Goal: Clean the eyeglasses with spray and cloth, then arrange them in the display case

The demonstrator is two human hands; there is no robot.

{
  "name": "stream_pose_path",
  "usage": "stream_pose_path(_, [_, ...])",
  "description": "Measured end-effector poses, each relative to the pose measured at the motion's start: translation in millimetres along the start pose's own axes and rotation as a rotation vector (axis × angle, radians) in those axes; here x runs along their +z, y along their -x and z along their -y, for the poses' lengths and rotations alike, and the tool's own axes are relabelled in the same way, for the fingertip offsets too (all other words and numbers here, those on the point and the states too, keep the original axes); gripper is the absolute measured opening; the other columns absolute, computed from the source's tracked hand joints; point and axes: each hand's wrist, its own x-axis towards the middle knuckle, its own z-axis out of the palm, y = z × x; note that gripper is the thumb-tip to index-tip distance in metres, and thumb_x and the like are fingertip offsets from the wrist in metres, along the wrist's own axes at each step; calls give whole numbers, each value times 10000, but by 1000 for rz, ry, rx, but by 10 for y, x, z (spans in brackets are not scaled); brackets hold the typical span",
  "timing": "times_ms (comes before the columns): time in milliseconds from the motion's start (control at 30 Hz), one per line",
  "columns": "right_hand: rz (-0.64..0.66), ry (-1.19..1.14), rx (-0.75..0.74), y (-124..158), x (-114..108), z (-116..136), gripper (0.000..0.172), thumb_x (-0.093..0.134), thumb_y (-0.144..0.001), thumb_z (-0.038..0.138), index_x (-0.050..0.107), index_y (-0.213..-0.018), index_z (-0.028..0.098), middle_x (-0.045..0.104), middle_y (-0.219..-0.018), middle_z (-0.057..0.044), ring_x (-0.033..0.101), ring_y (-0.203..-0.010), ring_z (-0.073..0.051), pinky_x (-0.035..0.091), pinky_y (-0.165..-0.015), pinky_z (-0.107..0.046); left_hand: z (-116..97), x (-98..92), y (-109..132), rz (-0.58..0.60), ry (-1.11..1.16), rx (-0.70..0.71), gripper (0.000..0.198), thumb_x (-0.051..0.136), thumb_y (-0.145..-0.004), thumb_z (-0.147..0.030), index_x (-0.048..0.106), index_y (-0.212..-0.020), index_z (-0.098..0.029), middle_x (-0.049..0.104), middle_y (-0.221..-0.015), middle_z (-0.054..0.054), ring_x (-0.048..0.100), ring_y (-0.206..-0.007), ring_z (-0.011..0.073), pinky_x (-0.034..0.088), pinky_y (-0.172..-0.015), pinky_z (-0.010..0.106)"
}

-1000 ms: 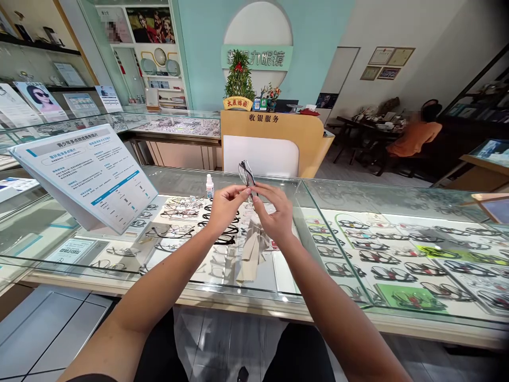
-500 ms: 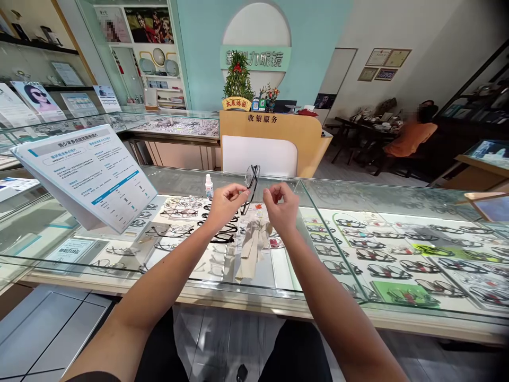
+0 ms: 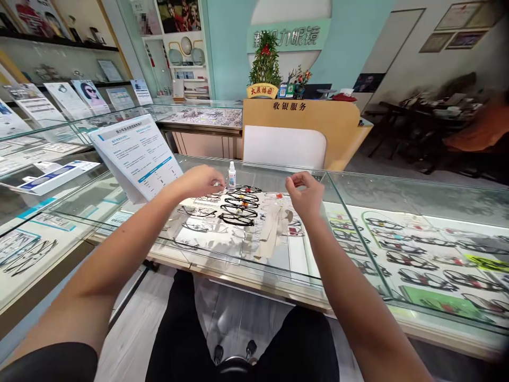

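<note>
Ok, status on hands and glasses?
Left hand by bottle, grip unclear. Right hand curled, no object visible. Black glasses lined up between hands. Bottle might obstruct left hand.

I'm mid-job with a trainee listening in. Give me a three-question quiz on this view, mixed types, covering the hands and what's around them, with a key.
1. Fill in: The bottle is nearer the person's ____ hand.
2. Multiple choice: Which of these is nearest the right hand?
A) plant
B) cloth
C) sign
3. True or false: The bottle is lying on its side.

Key:
1. Left: the left hand is close beside it in the picture.
2. B
3. False: it stands upright.
</note>
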Motion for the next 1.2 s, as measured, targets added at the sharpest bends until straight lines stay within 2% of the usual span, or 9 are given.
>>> stream_pose_path(133, [23,-5,-18,19,14,30,153,662,-882,385,643,-797,260,722,-744,-23,670,-708,-206,568,-769,-369,409,53,135,156,-167,-118,228,720,-923,-382,913,-999,-289,843,-893,36,690,-786,219,422,-732,304])
stream_pose_path(267, [38,12,-49,31,21,25,118,653,-872,347,645,-797,257,715,-739,-21,664,-707,-206,560,-770,-372,607,166,210,248,-202,-161,249,701,-945,-371,917,-1052,-308,885,-1081,30,749,-909,219,441,-766,279])
stream_pose_path(667, [49,27,-50,39,32,39,95,676,-847,290,632,-767,263,703,-705,-18,653,-681,-210,554,-766,-377,794,392,175,262,-219,-181,259,703,-912,-380,907,-1038,-280,885,-1045,53,735,-867,207,428,-740,280])
stream_pose_path(933, [61,9,-59,45,19,60,107,665,-876,294,628,-782,261,691,-715,-10,639,-690,-199,534,-742,-354,788,358,109,251,-253,-174,230,717,-861,-358,849,-1021,-259,838,-978,38,680,-813,192,380,-675,274])
stream_pose_path(1200, [69,18,-58,46,23,81,109,669,-874,285,625,-777,264,695,-710,-3,640,-682,-196,532,-732,-344,858,393,-48,224,-283,-181,72,682,-883,-290,739,-868,-250,787,-862,39,658,-758,210,348,-643,311])
